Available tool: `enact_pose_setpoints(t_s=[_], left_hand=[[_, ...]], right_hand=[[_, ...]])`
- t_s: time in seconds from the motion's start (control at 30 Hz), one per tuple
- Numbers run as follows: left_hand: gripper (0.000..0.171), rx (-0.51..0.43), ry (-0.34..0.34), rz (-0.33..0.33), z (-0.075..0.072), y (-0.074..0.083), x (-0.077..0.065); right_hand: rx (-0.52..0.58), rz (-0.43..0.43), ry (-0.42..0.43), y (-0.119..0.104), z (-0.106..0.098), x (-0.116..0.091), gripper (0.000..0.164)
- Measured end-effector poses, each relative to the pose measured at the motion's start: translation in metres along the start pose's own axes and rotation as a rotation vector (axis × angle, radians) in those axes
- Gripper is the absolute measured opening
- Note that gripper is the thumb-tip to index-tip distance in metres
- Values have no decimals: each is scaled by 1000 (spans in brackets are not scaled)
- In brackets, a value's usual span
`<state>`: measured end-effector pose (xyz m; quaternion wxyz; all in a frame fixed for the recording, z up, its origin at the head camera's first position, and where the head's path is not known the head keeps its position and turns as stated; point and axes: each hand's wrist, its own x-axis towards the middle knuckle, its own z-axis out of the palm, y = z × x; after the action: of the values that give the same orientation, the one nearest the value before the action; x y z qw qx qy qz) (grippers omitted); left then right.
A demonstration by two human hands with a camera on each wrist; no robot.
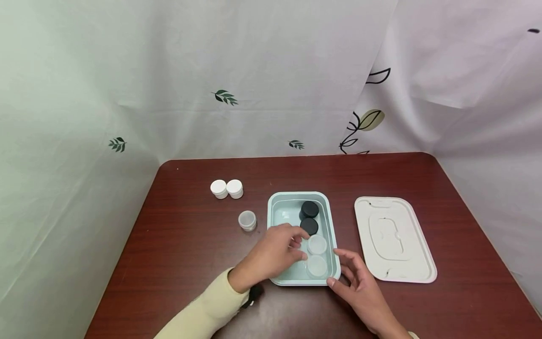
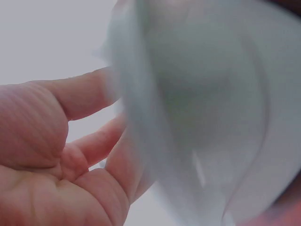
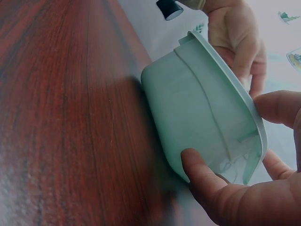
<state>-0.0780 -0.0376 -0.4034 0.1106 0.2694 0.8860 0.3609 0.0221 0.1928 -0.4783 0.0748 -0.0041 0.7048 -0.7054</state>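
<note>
A pale green plastic box (image 1: 273,207) lies on the table without a lid on it. Inside, along its right side, stand two jars with black lids (image 1: 309,227) and two with translucent lids (image 1: 317,266). My left hand (image 1: 277,249) reaches over the box's left rim, its thumb and fingers apart beside the translucent-lidded jars; I see nothing held. In the left wrist view the blurred box wall (image 2: 202,94) partly hides those fingers. At the near right corner my right hand (image 1: 355,287) holds the box, thumb on the outer wall and a finger (image 3: 277,107) at the rim.
A white box lid (image 1: 389,240) lies flat to the right. Left of the box stands a translucent-lidded jar (image 1: 247,220); farther back, two white jars (image 1: 227,188) stand side by side. A pale printed cloth (image 1: 262,70) hangs behind the brown table (image 1: 178,245).
</note>
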Motion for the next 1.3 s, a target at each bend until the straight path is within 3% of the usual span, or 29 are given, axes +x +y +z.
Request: enact_pose_setpoints(t_s=[0.13,0.23,0.4,0.73,0.83,1.0,1.17,1.3], left_hand=[[32,-192,115,-51,-24,-10,-3],[31,-272,189,-126,-40,-21,-4],[35,-299,248,-223,-57,-45,-5],[44,-276,351,-352,-67,-94,-20],[47,-275,359,-375,-68,-106,-24],[52,-363,314,-423,-63,-121,-27],[57,-481,275,-406,-52,-133,-26],[59,-523,259,-387,-45,-140,-26]], right_hand=[[1,5,5,-1,0,0,63],[-5,9,6,-1,0,0,63],[-6,10,6,-2,0,0,63],[-8,17,7,-2,0,0,62],[-8,20,7,-2,0,0,62],[-10,29,7,-2,-1,1,62],[-14,26,7,-2,-1,1,62],[-14,17,8,-1,-1,1,62]])
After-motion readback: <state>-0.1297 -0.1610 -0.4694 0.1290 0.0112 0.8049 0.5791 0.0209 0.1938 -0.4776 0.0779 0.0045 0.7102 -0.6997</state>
